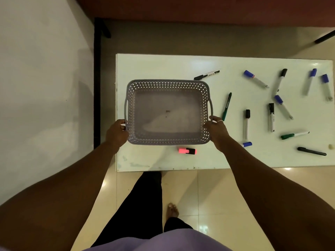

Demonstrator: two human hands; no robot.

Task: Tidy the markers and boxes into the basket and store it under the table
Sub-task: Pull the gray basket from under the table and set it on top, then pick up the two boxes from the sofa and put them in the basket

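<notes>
A grey perforated basket [167, 84] with nothing in it is over the left part of the white table [154, 67]. My left hand [117, 132] grips its left handle and my right hand [215, 130] grips its right handle. A pink highlighter [187, 151] lies just in front of the basket. Several markers are scattered to the right: a green pen [227, 106], a black-capped marker [246, 124], a blue-capped marker [255, 79], a green-capped marker [294, 134] and a black pen [311, 151]. I see no boxes.
A black-and-white marker [206, 75] lies behind the basket. A small pale object [331, 146] sits at the table's right edge. A black table leg [97, 84] stands left of the table. Tiled floor and my bare foot [173, 210] are below the near edge.
</notes>
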